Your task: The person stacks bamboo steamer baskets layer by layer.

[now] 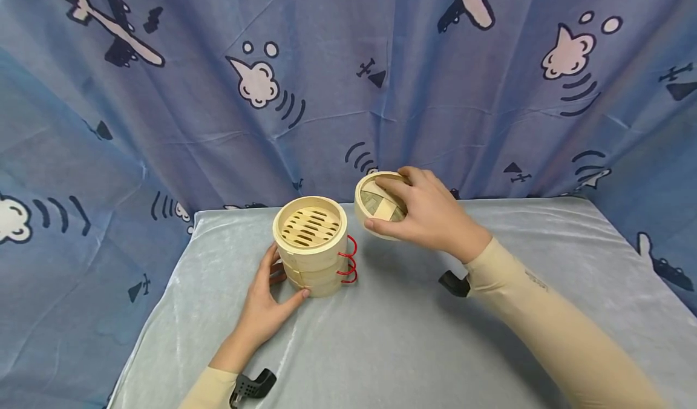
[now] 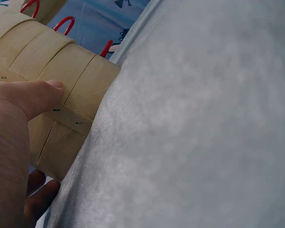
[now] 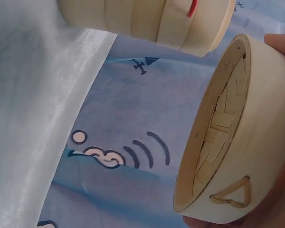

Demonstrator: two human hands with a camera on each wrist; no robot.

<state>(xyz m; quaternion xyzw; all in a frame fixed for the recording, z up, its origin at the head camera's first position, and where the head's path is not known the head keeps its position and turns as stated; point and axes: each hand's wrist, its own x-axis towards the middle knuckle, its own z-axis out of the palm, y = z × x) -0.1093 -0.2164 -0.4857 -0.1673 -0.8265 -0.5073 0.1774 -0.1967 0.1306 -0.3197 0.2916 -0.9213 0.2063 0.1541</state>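
Observation:
A small bamboo steamer of stacked tiers stands upright on the cloth, its slatted top tier uncovered. Red loops stick out of its right side. My left hand grips the lower part from the left, thumb on the front and fingers around the back; in the left wrist view the thumb presses the bamboo wall. Up and to the right, my right hand holds the round woven lid tilted in the air, apart from the steamer. The right wrist view shows the lid's woven underside.
Pale grey cloth covers the table. A blue patterned curtain hangs right behind its back edge and at both sides. Dark wrist straps show on both arms.

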